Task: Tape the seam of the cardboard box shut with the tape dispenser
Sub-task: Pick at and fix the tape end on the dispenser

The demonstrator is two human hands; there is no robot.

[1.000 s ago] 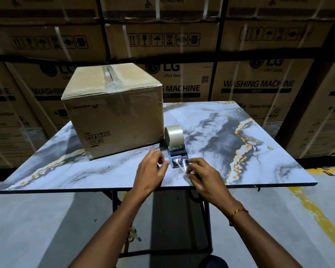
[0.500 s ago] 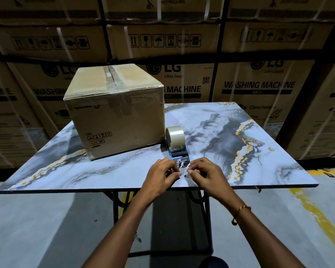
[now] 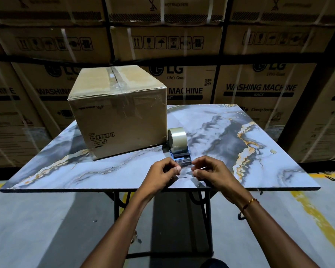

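A brown cardboard box stands on the back left of the marble-patterned table, its top flaps closed with old clear tape along the seam. The tape dispenser, blue with a roll of clear tape, sits just right of the box's front corner. In front of it, my left hand and my right hand each pinch a side of the loose clear tape end drawn from the dispenser.
Stacked washing-machine cartons with straps fill the wall behind the table. The table's right half shows bare marble. Below the front edge are the black table legs, grey floor and a yellow floor line.
Both hands have drawn back from the dispenser toward the table's front edge, pulling the tape end out a little. The view has shifted slightly.
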